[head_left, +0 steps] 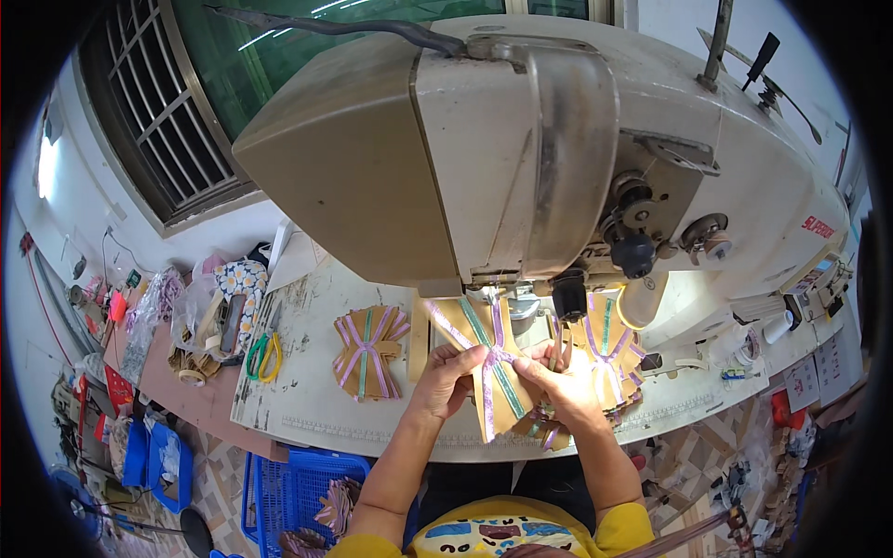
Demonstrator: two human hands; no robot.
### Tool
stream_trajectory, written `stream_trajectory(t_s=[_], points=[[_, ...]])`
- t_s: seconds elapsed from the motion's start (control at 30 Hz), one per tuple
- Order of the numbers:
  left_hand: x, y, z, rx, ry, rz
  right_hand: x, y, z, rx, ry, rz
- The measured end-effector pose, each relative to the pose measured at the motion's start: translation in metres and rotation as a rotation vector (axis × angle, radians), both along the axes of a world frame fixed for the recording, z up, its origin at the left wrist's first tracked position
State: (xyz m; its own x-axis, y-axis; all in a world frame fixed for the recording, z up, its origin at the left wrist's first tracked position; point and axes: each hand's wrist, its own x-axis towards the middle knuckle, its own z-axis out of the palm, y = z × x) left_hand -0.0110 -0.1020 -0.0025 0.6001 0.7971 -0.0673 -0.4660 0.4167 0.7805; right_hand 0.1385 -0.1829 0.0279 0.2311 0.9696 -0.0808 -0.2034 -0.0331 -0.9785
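Observation:
My left hand (446, 383) and my right hand (562, 389) pinch a tan bow-shaped piece (502, 402) with sparkly purple and green strips. Thumbs press near its middle, where the strips cross. Its far end lies under the head of a sewing machine (502, 158). Slim metal prongs (561, 342), perhaps thread snips, stick up from my right hand; their lower part is hidden. To the right, similar pieces (609, 344) lie in a heap. Another striped stack (368, 353) rests on the white table to the left.
Green- and yellow-handled scissors (264, 358) lie on the table's left side, near plastic bags (206, 312). Below, a blue basket (293, 498) holds striped pieces. Blue bins (167, 465) stand at the far left. The machine body spans the upper right. A marked ruler edge (372, 433) borders the table.

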Motion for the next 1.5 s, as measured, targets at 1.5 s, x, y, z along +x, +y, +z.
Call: stream_trajectory(t_s=[1.5], points=[[0.018,0.007,0.033,0.255,0.122,0.230,0.002,0.024,0.007,0.173,0.065,-0.188]])
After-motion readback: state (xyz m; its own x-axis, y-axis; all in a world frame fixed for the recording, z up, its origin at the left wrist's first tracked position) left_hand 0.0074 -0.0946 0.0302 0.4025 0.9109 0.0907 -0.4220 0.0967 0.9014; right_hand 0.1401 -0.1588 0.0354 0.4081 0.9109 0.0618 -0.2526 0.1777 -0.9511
